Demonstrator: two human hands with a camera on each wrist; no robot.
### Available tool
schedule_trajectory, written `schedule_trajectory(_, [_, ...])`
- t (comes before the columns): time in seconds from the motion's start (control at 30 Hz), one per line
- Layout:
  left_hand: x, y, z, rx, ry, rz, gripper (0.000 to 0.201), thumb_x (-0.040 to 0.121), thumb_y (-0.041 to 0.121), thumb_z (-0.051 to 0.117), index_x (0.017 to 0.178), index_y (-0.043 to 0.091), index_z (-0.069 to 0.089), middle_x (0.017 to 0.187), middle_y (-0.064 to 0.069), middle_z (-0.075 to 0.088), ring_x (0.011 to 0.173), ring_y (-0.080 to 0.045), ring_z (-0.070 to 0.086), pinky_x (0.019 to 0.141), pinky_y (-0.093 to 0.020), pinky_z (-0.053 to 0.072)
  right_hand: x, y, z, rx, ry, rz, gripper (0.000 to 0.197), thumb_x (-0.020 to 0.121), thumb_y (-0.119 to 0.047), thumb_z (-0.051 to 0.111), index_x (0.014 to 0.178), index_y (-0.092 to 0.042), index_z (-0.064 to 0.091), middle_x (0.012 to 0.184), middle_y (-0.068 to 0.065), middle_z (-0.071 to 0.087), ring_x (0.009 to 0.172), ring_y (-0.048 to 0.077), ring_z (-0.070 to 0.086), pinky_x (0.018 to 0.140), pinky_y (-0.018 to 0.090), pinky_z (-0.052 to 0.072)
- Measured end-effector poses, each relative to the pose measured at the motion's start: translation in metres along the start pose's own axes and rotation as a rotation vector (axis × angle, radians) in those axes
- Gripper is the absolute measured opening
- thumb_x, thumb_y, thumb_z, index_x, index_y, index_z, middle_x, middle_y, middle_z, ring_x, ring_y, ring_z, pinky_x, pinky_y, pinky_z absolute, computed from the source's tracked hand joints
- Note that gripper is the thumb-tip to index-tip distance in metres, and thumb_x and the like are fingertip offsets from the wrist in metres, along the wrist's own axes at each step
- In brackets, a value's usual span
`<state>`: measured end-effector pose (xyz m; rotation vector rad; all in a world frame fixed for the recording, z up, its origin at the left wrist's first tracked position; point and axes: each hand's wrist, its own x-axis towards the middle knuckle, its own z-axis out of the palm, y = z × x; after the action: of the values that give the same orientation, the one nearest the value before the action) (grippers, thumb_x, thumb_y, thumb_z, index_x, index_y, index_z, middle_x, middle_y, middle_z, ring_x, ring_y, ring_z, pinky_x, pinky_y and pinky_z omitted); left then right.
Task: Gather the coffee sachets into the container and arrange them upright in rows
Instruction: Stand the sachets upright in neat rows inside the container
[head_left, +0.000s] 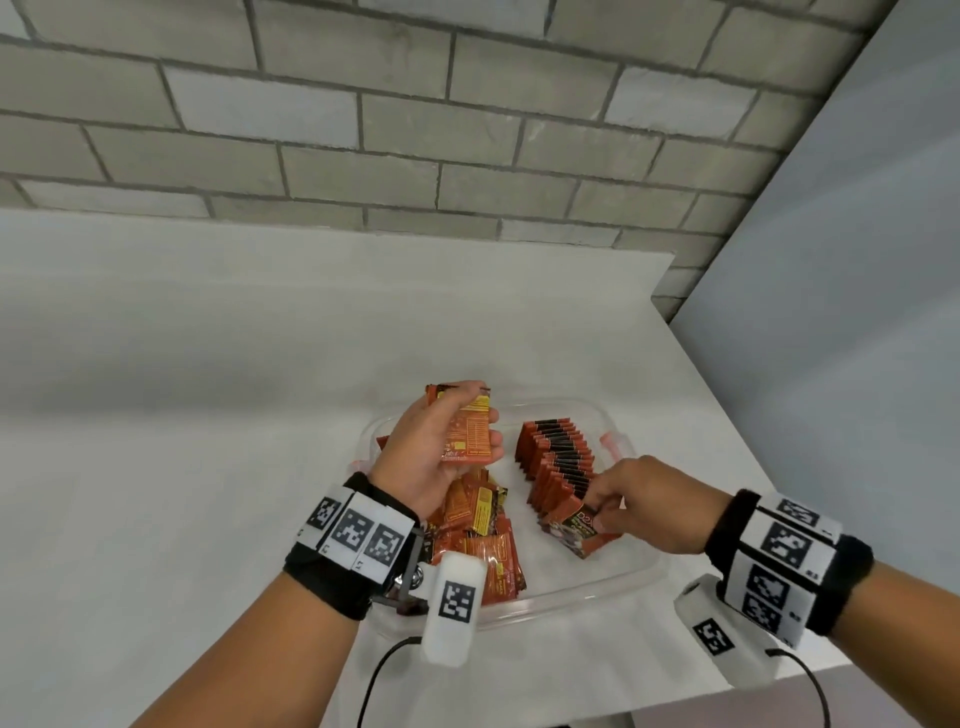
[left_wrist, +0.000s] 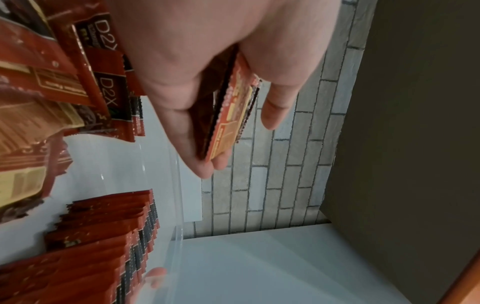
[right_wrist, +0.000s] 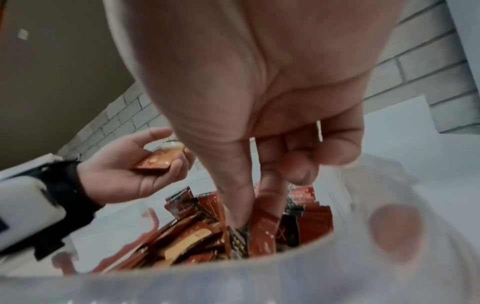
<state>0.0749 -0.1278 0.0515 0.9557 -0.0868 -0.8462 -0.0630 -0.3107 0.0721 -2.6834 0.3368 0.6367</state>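
One container (head_left: 644, 574) sits in front of me. One upright row (head_left: 558, 462) of sachets, too many to count, one loose heap (head_left: 480, 535), and a few in my left hand (head_left: 431, 457).

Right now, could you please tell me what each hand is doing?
Left hand: closed, holding a small stack of orange foil coffee sachets.
Right hand: closed, pinching a red-and-black sachet at the upright row's near end.

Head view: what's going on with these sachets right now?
A person is sorting coffee sachets in a clear container. The left hand holds a small stack of sachets above it, while the right hand pinches a sachet at the near end of the upright row. A loose pile remains unsorted.
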Motion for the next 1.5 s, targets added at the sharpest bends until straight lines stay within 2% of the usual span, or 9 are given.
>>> schedule_trajectory(0.23, [-0.001,-0.002,-0.003,0.005,-0.017,-0.001,0.046,0.071,0.031,0.066,0.11,0.008,0.061,0.081,-0.01,0.068,0.067,-0.023,0.065,0.064,-0.035,0.057,0.012,-0.003,0.01,-0.272,-0.035,0.041,0.021,0.09,-0.016,0.053,0.104,-0.018,0.068,0.098,0.003,0.067,0.086,0.021,0.062,0.074,0.033,0.05])
schedule_trajectory(0.37, [0.0,-0.004,-0.005,0.003,-0.022,0.006,0.047,0.071,0.032,0.065,0.11,0.007,0.062,0.08,-0.009,0.069,0.067,-0.022,0.065,0.063,-0.034,0.056,0.014,-0.006,0.014,-0.397,0.002,0.028,0.015,0.092,-0.011,0.048,0.104,-0.017,0.054,0.093,0.004,0.061,0.077,0.023,0.056,0.064,0.03,0.042])
schedule_trajectory(0.57, [0.0,-0.004,-0.005,-0.001,-0.023,0.001,0.043,0.07,0.031,0.066,0.106,0.009,0.063,0.081,-0.01,0.068,0.066,-0.022,0.065,0.062,-0.034,0.056,0.012,-0.012,0.015,-0.521,0.055,0.046,0.006,0.094,-0.016,0.045,0.09,-0.02,0.042,0.093,0.005,0.062,0.07,0.023,0.046,0.049,0.026,0.027])
schedule_trajectory(0.67, [0.0,-0.005,-0.005,0.005,-0.023,-0.001,0.043,0.07,0.031,0.065,0.106,0.009,0.063,0.079,-0.009,0.069,0.065,-0.021,0.065,0.062,-0.034,0.057,0.011,-0.013,0.018,-0.508,0.076,0.067,0.008,0.091,-0.015,0.045,0.086,-0.018,0.04,0.082,0.002,0.051,0.069,0.024,0.045,0.046,0.023,0.021])
schedule_trajectory(0.73, [0.0,-0.006,-0.005,0.013,-0.02,-0.002,0.042,0.07,0.031,0.066,0.105,0.009,0.063,0.079,-0.009,0.069,0.066,-0.022,0.065,0.062,-0.034,0.057,0.011,-0.013,0.019,-0.466,0.092,0.084,0.01,0.09,-0.015,0.047,0.084,-0.018,0.04,0.081,-0.001,0.049,0.069,0.023,0.046,0.047,0.025,0.026])
schedule_trajectory(0.93, [0.0,-0.006,-0.004,0.034,-0.01,-0.011,0.037,0.074,0.03,0.065,0.105,0.01,0.063,0.08,-0.009,0.069,0.066,-0.022,0.065,0.063,-0.035,0.056,0.011,-0.015,0.02,-0.489,0.124,0.045,0.011,0.092,-0.013,0.043,0.085,-0.019,0.038,0.087,0.002,0.056,0.069,0.021,0.045,0.046,0.021,0.019])
schedule_trajectory(1.2, [-0.001,-0.005,-0.002,0.049,-0.009,-0.019,0.04,0.07,0.031,0.066,0.103,0.01,0.063,0.079,-0.008,0.069,0.066,-0.021,0.065,0.063,-0.034,0.056,0.009,-0.009,0.02,-0.495,0.148,0.047,0.011,0.09,-0.012,0.044,0.085,-0.02,0.038,0.089,-0.001,0.058,0.07,0.02,0.044,0.046,0.022,0.021])
schedule_trajectory(1.37, [0.0,-0.005,-0.002,0.021,0.02,-0.044,0.024,0.093,0.014,0.053,0.114,0.003,0.057,0.085,-0.013,0.067,0.067,-0.024,0.066,0.062,-0.035,0.058,0.008,-0.009,0.022,-0.448,0.162,0.044,0.008,0.09,-0.011,0.046,0.089,-0.019,0.044,0.095,0.0,0.061,0.073,0.019,0.045,0.06,0.027,0.033])
schedule_trajectory(1.5, [0.0,-0.006,-0.002,-0.027,0.05,-0.087,0.026,0.095,0.006,0.042,0.118,-0.003,0.051,0.09,-0.02,0.065,0.069,-0.03,0.067,0.063,-0.04,0.06,0.009,-0.003,0.021,-0.382,0.174,0.039,0.01,0.09,-0.017,0.05,0.087,-0.019,0.041,0.098,0.0,0.06,0.075,0.018,0.048,0.061,0.027,0.035])
